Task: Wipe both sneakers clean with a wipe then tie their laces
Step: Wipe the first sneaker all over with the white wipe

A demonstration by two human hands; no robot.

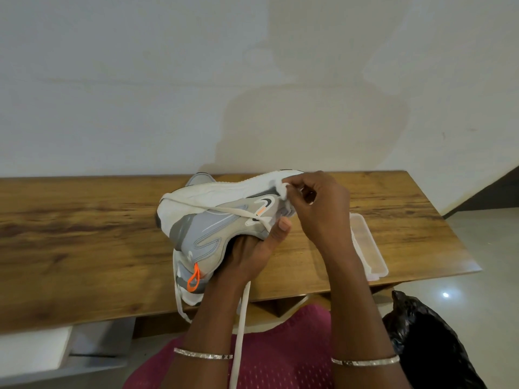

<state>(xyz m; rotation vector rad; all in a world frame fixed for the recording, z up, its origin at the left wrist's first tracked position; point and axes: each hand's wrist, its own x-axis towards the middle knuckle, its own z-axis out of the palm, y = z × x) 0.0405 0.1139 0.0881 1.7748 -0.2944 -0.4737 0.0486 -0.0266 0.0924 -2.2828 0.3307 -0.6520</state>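
Left hand point(252, 248) grips the grey sneaker point(213, 217) from beneath; right hand point(317, 203) pinches a white wipe point(282, 190) on its sole's right end. Short, firm strokes would clean best.

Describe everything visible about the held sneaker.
The sneaker is grey and beige with a thick white sole and orange accents. It is tilted on its side above the table, gripped from below by the left hand; the right hand pinches a white wipe against its sole edge. White laces hang loose.
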